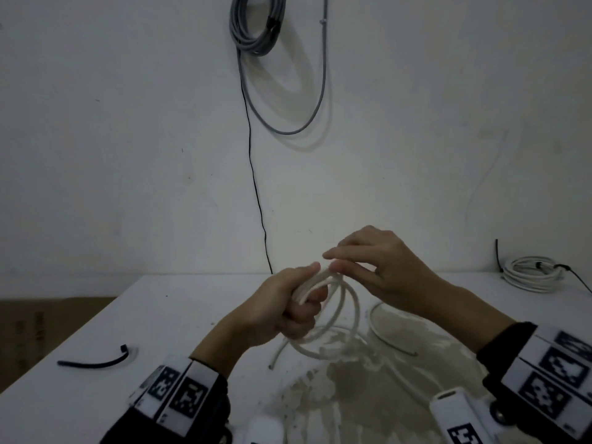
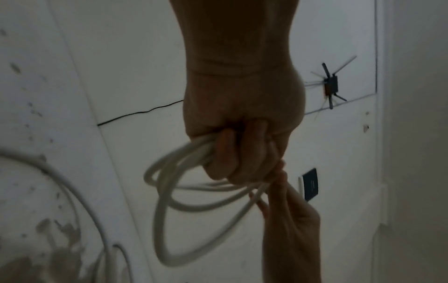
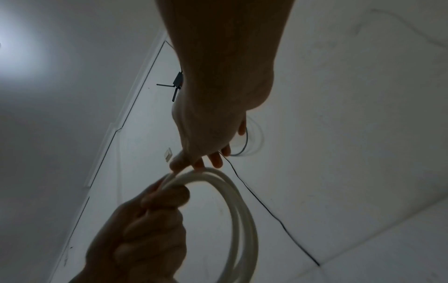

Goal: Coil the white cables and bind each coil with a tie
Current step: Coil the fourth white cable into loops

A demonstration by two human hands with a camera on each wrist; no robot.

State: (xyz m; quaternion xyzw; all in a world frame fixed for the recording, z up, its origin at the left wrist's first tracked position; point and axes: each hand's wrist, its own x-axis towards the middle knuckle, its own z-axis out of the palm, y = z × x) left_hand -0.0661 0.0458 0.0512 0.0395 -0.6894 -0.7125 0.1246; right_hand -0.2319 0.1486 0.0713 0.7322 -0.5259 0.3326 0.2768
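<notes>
My left hand (image 1: 294, 302) grips a bundle of white cable loops (image 1: 339, 315) above the table, fingers curled round several strands (image 2: 184, 172). My right hand (image 1: 358, 254) sits just above and right of it, pinching the cable's top strand (image 3: 191, 169) between thumb and fingertips beside the left thumb. The loops hang down below both hands (image 3: 242, 220). The rest of the white cable (image 1: 381, 328) trails loose on the table under my right forearm. A black tie (image 1: 93, 362) lies at the table's left. A second white coil (image 1: 531, 274), bound with a black tie, rests at the far right.
The white table (image 1: 179, 315) has a worn, stained patch near its front middle. Its left edge drops to a brown floor (image 1: 38, 328). A grey cable coil (image 1: 256, 24) hangs on the wall behind, with a thin black wire (image 1: 256, 187) running down to the table.
</notes>
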